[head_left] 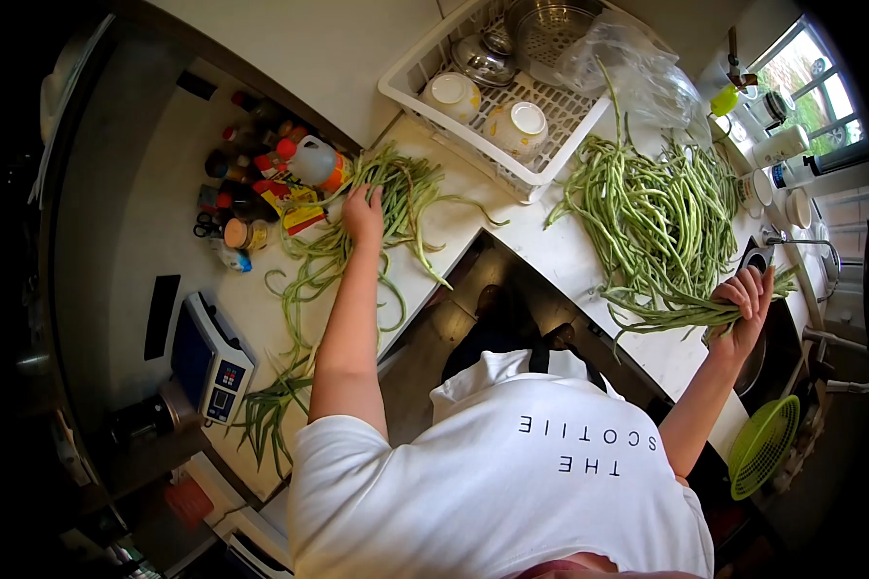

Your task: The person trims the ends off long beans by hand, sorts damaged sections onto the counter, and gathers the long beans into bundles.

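Curling its fingers around a bunch of long green beans (673, 311), the right hand (741, 301) holds them near their ends, the bunch reaching toward the near edge of a large bean heap (652, 217). That heap lies on the countertop (521, 253) just right of the white dish rack (536, 181). The left hand (363, 214) touches a looser bean pile (406, 193) left of the rack; its fingertips are sunk among the pods, so I cannot tell whether they pinch any. Strands trail from this pile toward the person, where another small bunch (270, 417) lies beside a digital scale (208, 362), well apart from the rack. Condiment bottles (251, 203) stand farther left of the rack, beyond the pile. Inside the rack are two upturned bowls (518, 130) and metal cookware (484, 60). A green colander (764, 447) is nearer the person, to the rack's right.
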The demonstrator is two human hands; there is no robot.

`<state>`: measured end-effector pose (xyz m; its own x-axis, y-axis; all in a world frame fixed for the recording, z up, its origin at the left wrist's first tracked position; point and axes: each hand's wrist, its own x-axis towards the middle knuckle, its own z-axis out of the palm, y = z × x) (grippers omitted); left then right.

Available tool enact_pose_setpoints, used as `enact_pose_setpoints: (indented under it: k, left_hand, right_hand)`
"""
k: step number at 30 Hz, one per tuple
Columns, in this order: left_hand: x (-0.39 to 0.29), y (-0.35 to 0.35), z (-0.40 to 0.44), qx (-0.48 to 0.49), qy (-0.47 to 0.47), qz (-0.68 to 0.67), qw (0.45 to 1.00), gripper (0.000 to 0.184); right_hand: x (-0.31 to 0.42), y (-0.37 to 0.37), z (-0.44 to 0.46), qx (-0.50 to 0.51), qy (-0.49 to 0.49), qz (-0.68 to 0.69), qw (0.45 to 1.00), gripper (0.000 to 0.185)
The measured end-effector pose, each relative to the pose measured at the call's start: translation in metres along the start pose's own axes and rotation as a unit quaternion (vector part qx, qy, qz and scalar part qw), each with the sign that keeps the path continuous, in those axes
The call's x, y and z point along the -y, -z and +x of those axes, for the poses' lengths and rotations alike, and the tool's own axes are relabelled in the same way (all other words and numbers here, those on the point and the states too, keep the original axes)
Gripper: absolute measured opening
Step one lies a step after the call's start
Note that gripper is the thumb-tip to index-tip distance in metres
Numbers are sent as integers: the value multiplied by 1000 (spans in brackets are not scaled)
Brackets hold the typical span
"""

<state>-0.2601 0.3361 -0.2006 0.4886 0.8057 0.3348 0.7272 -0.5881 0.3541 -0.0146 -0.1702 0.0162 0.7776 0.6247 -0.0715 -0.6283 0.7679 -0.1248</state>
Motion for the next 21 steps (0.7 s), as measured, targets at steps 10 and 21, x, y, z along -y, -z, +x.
enact_pose_setpoints:
  k: [10, 21]
  left_hand:
    - [5, 7, 6, 147, -19, 43, 988, 30]
    - [1, 127, 64, 85, 184, -563, 801, 33]
  right_hand:
    - [-6, 3, -1, -15, 2, 2, 1000, 37]
    - [-9, 7, 5, -25, -10, -2, 1000, 36]
